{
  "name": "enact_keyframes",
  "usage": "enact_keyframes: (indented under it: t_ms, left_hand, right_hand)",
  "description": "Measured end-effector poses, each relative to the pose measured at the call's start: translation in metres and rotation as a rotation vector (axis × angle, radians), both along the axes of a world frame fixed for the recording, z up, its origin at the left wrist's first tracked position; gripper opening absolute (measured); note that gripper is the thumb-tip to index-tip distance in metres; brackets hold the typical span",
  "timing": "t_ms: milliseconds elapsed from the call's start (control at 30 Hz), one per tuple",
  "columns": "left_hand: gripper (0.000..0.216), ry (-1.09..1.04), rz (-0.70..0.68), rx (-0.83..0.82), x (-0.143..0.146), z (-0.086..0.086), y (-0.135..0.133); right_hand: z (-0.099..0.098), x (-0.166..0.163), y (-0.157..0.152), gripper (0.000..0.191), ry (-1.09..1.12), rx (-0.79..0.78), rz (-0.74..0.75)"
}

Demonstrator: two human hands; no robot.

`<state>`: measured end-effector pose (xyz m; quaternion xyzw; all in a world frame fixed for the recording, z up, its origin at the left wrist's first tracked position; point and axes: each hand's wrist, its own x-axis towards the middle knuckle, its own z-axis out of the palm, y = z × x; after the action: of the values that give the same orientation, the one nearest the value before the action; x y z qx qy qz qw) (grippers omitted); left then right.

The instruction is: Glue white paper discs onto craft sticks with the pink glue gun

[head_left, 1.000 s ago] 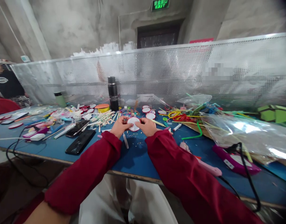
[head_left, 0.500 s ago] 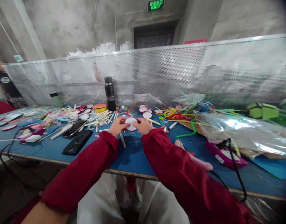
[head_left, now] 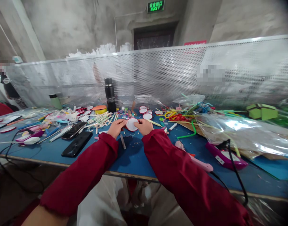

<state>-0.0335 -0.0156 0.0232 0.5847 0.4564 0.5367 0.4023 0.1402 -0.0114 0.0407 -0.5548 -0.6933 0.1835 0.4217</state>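
Between my hands is a small round white disc with a red rim (head_left: 132,125), held up just above the blue table with its white face toward me. My left hand (head_left: 116,128) is closed on its left edge. At the right edge my right hand (head_left: 145,126) pinches it, thumb on the white face. The fingers behind the disc are hidden. A white marker-like stick (head_left: 123,142) lies on the table below my left hand. Just beyond my right hand rests another white disc with a red rim (head_left: 147,116).
Two dark phones, the nearer one (head_left: 77,143) and one behind, lie left. A black flask (head_left: 110,94) stands at the back by the perforated metal screen (head_left: 162,73). To the right are a pink glue gun (head_left: 201,163), a purple device (head_left: 225,160) and clear plastic sheeting (head_left: 249,131). A person stands far left.
My left thumb has drawn back from the disc's face to its edge, so more of the white surface shows. My right hand stays almost in place. The view has shifted slightly.
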Motion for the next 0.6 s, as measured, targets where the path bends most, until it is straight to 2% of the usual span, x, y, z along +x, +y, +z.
enact_keyframes:
  t_ms: [600]
  left_hand:
    - [0.039, -0.106, 0.003, -0.067, -0.006, -0.008, 0.011]
  right_hand:
    - [0.0, 0.0, 0.0, 0.022, 0.148, -0.035, 0.066]
